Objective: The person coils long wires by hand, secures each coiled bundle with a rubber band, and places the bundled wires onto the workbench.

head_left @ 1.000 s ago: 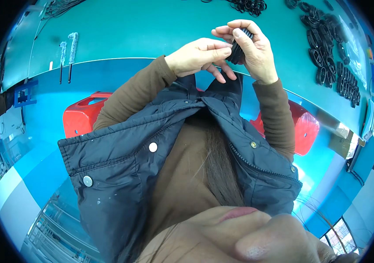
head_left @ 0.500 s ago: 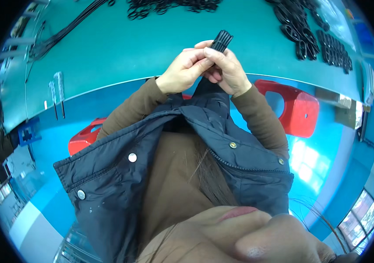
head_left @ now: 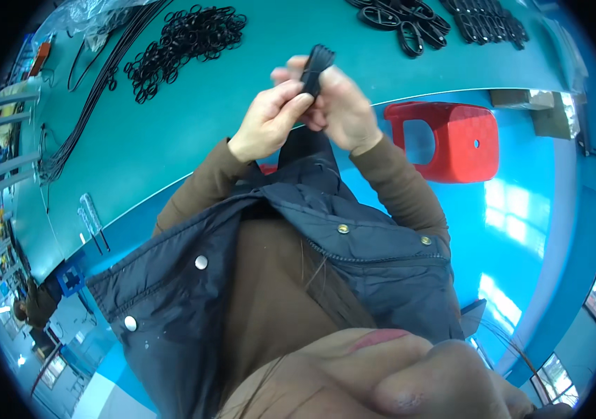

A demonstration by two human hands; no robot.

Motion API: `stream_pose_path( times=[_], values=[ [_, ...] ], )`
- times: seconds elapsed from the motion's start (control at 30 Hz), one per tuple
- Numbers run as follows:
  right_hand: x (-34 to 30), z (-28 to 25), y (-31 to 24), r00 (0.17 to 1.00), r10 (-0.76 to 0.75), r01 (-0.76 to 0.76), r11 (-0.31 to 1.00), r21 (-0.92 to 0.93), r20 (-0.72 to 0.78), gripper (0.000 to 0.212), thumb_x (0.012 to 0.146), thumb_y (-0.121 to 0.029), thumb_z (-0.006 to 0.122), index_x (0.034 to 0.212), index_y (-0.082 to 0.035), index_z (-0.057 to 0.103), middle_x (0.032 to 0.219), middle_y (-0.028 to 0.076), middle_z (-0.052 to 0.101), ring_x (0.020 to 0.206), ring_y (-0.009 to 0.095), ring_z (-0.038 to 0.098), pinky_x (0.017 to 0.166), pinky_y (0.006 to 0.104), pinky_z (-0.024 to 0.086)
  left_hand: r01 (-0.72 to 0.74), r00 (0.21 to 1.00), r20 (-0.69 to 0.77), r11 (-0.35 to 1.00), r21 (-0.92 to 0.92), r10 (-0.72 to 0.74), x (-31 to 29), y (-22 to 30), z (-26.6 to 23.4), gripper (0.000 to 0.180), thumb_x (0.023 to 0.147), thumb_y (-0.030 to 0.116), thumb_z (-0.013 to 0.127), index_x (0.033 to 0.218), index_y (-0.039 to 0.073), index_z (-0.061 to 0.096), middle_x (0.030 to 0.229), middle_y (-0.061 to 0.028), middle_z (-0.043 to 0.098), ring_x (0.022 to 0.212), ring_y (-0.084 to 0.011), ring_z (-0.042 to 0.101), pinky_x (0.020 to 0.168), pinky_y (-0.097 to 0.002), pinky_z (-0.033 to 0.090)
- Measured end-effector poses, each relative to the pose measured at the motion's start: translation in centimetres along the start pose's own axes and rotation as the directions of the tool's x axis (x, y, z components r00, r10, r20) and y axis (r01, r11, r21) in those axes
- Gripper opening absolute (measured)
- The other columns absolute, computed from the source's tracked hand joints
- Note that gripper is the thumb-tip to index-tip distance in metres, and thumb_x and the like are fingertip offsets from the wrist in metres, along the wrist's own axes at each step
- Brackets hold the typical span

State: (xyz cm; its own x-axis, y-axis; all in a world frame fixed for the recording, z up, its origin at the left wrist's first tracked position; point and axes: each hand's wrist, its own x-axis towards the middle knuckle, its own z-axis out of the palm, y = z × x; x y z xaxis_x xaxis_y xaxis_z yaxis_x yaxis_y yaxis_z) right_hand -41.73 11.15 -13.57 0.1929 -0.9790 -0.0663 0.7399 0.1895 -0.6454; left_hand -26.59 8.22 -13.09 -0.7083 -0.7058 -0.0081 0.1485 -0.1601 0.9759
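A folded black cable bundle stands upright between my hands, above the near edge of the green table. My left hand is closed on its lower end, the thumb pressed along it. My right hand is close against the bundle's right side. Motion blurs its thumb and its other fingers are partly hidden, so its grip is unclear. Both hands are in front of my body, sleeves pushed to the wrists.
On the green table lie a heap of small black rings, long loose black cables, coiled cables and a row of tied bundles. Two thin tools rest at the left edge. A red stool and cardboard boxes stand at right.
The view has swung, bringing more of the ring heap and long cables in at left. The bundle has turned more upright in my hands, and the right hand is now blurred by motion.
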Motion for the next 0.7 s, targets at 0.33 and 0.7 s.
stream_pose_path(
  times=[0.33, 0.7],
  values=[
    [-0.8, -3.0, -3.5, 0.941, -0.208, 0.162, 0.969, -0.185, -0.268, 0.040, 0.092, -0.033, 0.058, 0.119, -0.005, 0.050, 0.104, 0.007, 0.057, 0.076, 0.008, 0.055, 0.055, 0.0199, 0.046, 0.084, 0.984, 0.164, 0.995, -0.050, -0.075, 5.9, -1.1, 3.1, 0.029, 0.098, 0.017, 0.043, 0.116, -0.005, 0.051, 0.104, -0.0122, 0.057, 0.085, -0.0180, 0.062, 0.077, -0.0307, 0.053],
    [-1.7, -34.4, -35.0, 0.241, -0.960, -0.629, -0.042, -0.777, -0.143, 0.075, 0.060, -0.056, 0.080, 0.097, 0.004, 0.057, 0.091, 0.017, 0.063, 0.089, 0.031, 0.060, 0.083, 0.0375, 0.046, -0.242, 0.909, 0.068, 0.387, 0.890, 0.412, 3.3, -3.3, 0.3, 0.031, 0.078, -0.004, 0.062, 0.109, 0.000, 0.058, 0.113, -0.0182, 0.056, 0.092, -0.0285, 0.061, 0.077, -0.0323, 0.051]
  ],
)
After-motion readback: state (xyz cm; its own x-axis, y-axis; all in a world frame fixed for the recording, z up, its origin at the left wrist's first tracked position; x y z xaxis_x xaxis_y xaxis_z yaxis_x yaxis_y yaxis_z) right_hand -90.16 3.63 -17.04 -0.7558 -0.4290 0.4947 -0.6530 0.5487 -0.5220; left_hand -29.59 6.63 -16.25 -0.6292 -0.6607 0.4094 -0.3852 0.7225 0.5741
